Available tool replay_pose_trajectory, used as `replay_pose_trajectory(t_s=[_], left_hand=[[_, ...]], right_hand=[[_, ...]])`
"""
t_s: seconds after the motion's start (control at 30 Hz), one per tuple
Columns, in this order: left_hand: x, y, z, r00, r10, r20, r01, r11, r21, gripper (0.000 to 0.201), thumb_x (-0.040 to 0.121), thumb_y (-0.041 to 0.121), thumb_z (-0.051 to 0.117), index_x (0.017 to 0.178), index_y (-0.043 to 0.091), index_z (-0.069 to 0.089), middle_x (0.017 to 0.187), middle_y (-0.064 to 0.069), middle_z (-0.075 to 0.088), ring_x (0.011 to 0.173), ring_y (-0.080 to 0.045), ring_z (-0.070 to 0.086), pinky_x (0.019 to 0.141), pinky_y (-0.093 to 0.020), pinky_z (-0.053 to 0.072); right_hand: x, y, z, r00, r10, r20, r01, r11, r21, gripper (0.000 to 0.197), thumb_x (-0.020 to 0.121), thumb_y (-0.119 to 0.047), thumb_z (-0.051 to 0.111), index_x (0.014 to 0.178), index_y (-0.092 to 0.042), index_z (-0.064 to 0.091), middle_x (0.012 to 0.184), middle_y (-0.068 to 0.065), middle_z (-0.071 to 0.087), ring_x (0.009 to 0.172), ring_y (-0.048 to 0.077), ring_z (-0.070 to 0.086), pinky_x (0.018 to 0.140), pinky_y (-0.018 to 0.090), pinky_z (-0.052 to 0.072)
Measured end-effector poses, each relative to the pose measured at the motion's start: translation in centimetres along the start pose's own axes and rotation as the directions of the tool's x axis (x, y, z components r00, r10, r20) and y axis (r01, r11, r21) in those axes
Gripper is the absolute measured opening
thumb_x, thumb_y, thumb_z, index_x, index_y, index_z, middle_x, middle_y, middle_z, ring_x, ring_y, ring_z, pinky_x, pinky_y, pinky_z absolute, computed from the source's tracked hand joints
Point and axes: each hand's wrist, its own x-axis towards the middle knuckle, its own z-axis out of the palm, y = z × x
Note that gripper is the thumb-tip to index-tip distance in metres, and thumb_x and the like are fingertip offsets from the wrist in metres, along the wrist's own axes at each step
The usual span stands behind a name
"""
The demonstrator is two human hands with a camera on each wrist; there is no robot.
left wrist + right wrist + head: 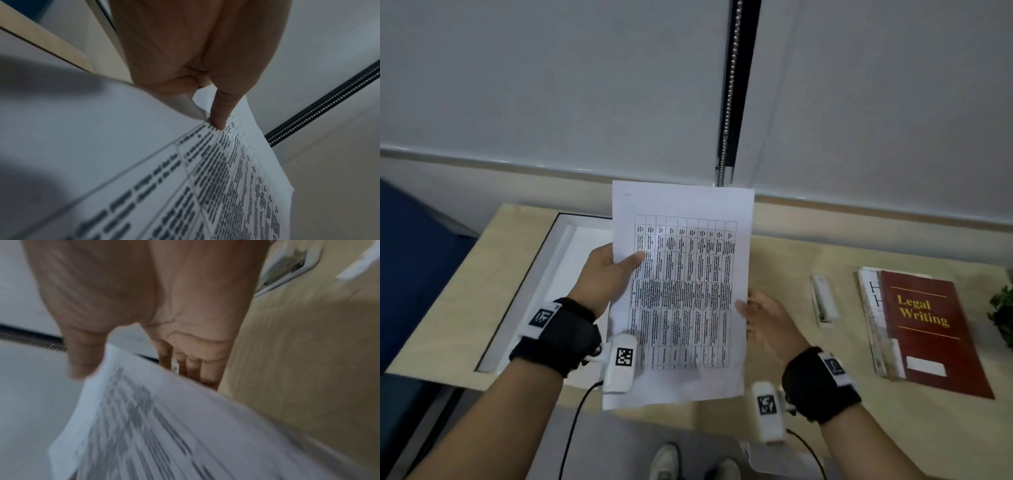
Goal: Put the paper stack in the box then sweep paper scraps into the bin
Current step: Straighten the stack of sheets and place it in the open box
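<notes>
Stack of white printed paper sheets held above the pale wooden table, left hand pinching its left edge, thumb on top; right hand fingers relaxed beside its right edge. Below the left fingers lies a shallow white box; right of the right fingers, a white stapler and red book.

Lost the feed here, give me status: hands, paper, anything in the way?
Left hand pinches paper stack, lifted off the desk. Right hand open at its right edge. Box open at left, nothing blocking. No scraps or bin in view.
</notes>
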Motion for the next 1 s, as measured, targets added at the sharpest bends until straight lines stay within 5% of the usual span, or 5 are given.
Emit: replay_pose_trajectory(t_s=[0.1,0.37,0.57,0.77,1.0], left_hand=[[0.8,-0.4,-2.3,0.998,0.026,-0.049,-0.026,1.000,-0.001,0.029,0.090,0.022,0.063,0.113,0.006,0.066,0.091,-0.005,0.076,0.077,-0.008,0.065,0.082,-0.029,0.050],[-1.4,-8.3,-12.0,0.991,-0.095,-0.100,0.111,0.977,0.180,0.074,0.085,0.004,0.067,0.141,0.033,0.029,0.100,-0.013,0.055,0.086,-0.025,0.057,0.074,-0.024,0.045],[-0.3,-13.2,-15.7,0.981,-0.046,-0.186,0.118,0.912,0.392,0.052,0.083,-0.011,0.049,0.119,0.024,0.061,0.112,-0.018,0.060,0.076,-0.019,0.056,0.068,-0.018,0.043],[2.2,-16.3,-16.3,0.968,-0.131,-0.215,0.232,0.793,0.563,0.051,0.081,-0.014,0.043,0.119,0.014,0.062,0.122,-0.020,0.061,0.086,-0.025,0.059,0.075,-0.029,0.051],[2.9,-19.1,-15.6,0.962,-0.164,-0.217,0.268,0.708,0.653,0.048,0.084,-0.011,0.047,0.127,0.010,0.055,0.126,-0.017,0.059,0.106,-0.034,0.060,0.089,-0.036,0.050]], right_hand=[[0.0,0.0,3.8,0.993,-0.079,-0.084,0.073,0.995,-0.064,0.027,0.087,0.003,0.061,0.112,-0.009,0.063,0.113,0.007,0.072,0.096,0.015,0.072,0.088,0.031,0.058],[5.3,0.5,14.4,0.965,-0.074,-0.250,0.032,0.985,-0.170,0.025,0.088,0.005,0.058,0.103,-0.014,0.066,0.105,0.006,0.071,0.095,0.020,0.066,0.092,0.036,0.053],[10.7,3.7,20.6,0.960,0.028,-0.279,-0.126,0.931,-0.342,0.035,0.088,-0.006,0.062,0.123,-0.010,0.057,0.126,0.006,0.065,0.116,0.025,0.061,0.104,0.044,0.048],[13.8,5.6,23.5,0.949,0.013,-0.315,-0.227,0.723,-0.652,0.061,0.087,-0.006,0.062,0.140,-0.007,0.034,0.141,0.016,0.049,0.125,0.034,0.052,0.103,0.041,0.046],[14.1,4.8,25.3,0.974,0.027,-0.225,-0.216,0.414,-0.884,0.038,0.099,-0.009,0.035,0.136,-0.001,0.035,0.134,0.026,0.048,0.122,0.040,0.050,0.090,0.038,0.044]])
